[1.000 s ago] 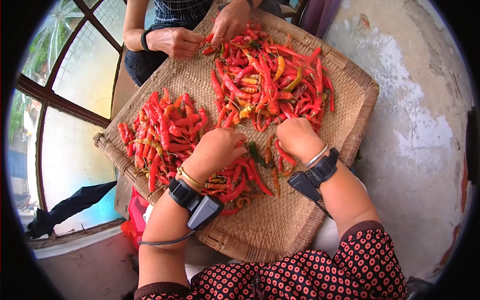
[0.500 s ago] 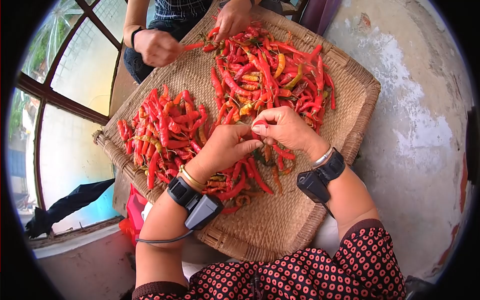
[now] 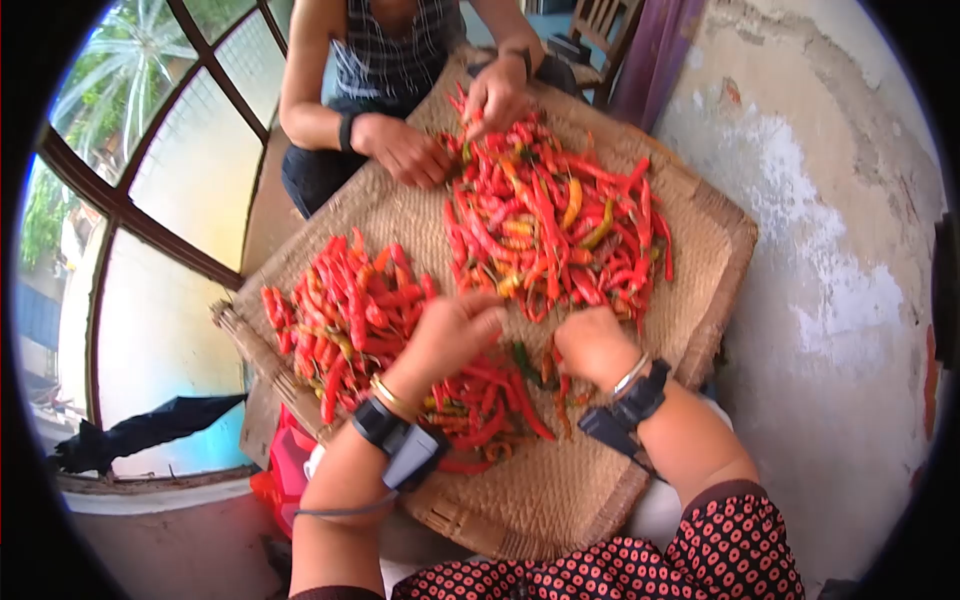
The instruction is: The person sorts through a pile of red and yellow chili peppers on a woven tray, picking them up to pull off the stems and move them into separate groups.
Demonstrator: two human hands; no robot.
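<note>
My left hand [image 3: 452,338] is over the near edge of the left heap of red chili peppers [image 3: 365,300]. Its fingers are loosely bent with the thumb a little apart, and no pepper shows between them. To its right, my right hand [image 3: 593,345] points down at a few small peppers below the larger chili heap [image 3: 545,215]; its fingertips are hidden and blurred. A dark green pepper [image 3: 525,365] lies between my hands. Red and brownish peppers [image 3: 490,410] lie loose nearer to me, all on a woven bamboo tray [image 3: 560,490].
Across the tray sits another person, one hand [image 3: 405,150] at the tray's far left and the other [image 3: 497,97] at the large heap. Left are a framed window [image 3: 185,255], a black umbrella [image 3: 150,432] and a red bag [image 3: 290,460]. A worn wall [image 3: 820,250] stands right.
My hands have come apart from around a red pepper, the right one moving right and down. The other person's left-side hand has moved to the large heap's edge. The view has tilted up.
</note>
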